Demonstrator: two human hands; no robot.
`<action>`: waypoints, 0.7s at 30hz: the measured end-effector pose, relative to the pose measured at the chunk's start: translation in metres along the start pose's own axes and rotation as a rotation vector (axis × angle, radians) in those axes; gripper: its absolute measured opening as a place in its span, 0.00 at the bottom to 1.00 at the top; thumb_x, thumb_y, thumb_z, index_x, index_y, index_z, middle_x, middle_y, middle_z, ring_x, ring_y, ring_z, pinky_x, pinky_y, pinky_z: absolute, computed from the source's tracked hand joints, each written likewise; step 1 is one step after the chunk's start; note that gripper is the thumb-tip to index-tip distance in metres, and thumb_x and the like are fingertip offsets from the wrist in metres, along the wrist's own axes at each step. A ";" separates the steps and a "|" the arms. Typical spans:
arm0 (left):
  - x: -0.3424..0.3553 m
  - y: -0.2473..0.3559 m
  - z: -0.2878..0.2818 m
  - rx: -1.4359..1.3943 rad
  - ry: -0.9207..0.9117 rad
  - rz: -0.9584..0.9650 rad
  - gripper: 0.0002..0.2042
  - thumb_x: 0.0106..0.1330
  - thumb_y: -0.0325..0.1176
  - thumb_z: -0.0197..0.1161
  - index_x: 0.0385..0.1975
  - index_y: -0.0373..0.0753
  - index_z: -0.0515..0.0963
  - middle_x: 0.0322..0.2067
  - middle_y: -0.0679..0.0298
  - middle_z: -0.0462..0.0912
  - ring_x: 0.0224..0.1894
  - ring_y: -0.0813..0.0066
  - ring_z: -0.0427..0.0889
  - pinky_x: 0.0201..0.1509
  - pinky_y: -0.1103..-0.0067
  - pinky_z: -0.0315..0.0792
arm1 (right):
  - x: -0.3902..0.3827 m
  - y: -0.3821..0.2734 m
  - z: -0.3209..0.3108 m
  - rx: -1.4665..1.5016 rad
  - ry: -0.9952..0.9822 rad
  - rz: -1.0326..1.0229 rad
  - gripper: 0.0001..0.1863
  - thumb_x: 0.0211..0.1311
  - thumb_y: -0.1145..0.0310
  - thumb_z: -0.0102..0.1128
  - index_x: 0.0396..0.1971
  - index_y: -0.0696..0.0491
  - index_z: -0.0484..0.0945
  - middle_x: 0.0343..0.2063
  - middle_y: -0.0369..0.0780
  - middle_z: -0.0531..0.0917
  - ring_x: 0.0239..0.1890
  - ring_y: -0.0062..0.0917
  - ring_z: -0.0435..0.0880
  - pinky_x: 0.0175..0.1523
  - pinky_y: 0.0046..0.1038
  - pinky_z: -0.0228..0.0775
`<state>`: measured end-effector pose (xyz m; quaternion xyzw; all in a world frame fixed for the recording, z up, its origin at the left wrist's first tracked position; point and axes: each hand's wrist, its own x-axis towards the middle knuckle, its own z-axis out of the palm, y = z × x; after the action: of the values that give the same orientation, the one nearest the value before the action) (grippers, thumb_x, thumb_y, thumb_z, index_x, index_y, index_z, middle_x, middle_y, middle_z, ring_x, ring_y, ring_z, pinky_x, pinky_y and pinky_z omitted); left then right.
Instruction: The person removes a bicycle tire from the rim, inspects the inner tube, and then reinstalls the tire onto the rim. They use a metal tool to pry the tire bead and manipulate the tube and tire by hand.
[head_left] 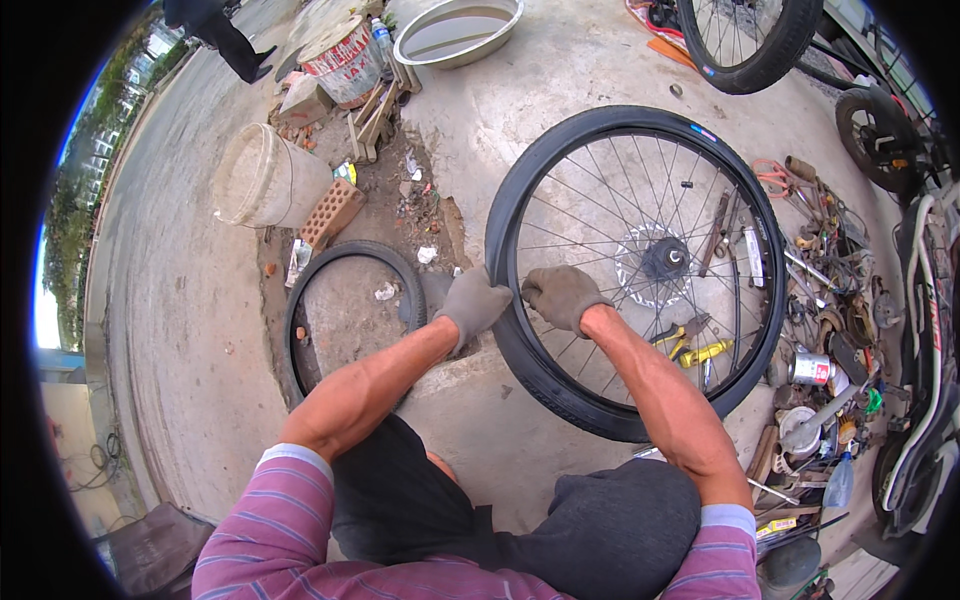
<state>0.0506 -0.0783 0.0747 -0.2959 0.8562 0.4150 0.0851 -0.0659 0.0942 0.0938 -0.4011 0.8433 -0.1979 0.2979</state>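
A spoked bicycle wheel with a disc rotor and hub lies on the concrete in front of me, its black tyre around the rim. My left hand, in a grey glove, closes on the tyre's left side from outside. Just inside the rim, opposite it, is my right hand, also gloved, with curled fingers; what they pinch is hidden. Yellow-handled pliers and a yellow tube show through the spokes. A smaller loose tyre lies left of my left forearm.
Scattered tools and parts cover the ground at right, beside a parked two-wheeler. Behind are a basin of water, another wheel and a paint bucket. A dirty bucket and a perforated brick stand left. A person is far left.
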 end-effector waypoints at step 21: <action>-0.001 0.016 -0.003 0.080 -0.007 -0.022 0.19 0.62 0.41 0.68 0.40 0.28 0.88 0.35 0.38 0.90 0.43 0.44 0.93 0.51 0.59 0.84 | 0.000 0.016 0.005 -0.003 0.057 -0.149 0.18 0.73 0.53 0.62 0.48 0.49 0.92 0.40 0.43 0.94 0.46 0.42 0.93 0.54 0.43 0.82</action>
<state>0.0430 -0.0722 0.0875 -0.3001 0.8685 0.3805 0.1046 -0.0716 0.1039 0.0808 -0.4575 0.8194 -0.2297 0.2578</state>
